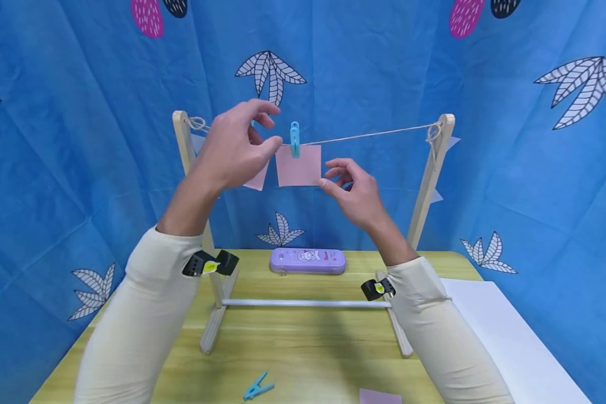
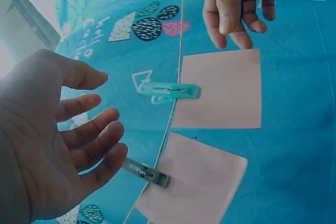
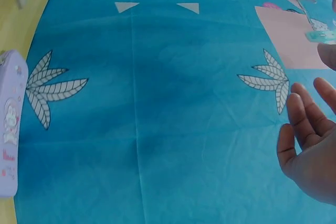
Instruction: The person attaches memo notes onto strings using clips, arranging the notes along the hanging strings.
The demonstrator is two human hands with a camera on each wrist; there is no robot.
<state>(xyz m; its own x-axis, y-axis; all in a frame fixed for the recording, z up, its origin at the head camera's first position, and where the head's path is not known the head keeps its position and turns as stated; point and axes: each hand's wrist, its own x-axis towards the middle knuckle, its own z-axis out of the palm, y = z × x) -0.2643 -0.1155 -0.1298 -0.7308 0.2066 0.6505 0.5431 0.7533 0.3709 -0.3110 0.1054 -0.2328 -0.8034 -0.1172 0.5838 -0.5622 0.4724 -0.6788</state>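
A pink square of paper (image 1: pixel 299 168) hangs from a string (image 1: pixel 371 135), held at its top edge by a blue clothespin (image 1: pixel 295 139). To its left, a second pink paper (image 2: pixel 194 182) hangs tilted under another clothespin (image 2: pixel 147 172), mostly behind the left hand in the head view. My left hand (image 1: pixel 239 146) is raised by the string, fingers loosely bent and apart from the clothespins in the left wrist view. Beside the first paper's right edge, my right hand (image 1: pixel 352 188) hovers with relaxed fingers and nothing in its grasp.
The string spans two wooden posts (image 1: pixel 431 179) joined low down by a white bar (image 1: pixel 303 303). A purple pencil case (image 1: pixel 308 261) lies at the table's back. Nearer are a loose blue clothespin (image 1: pixel 257 387) and a pink paper (image 1: pixel 379 396). A white board (image 1: pixel 505 331) lies right.
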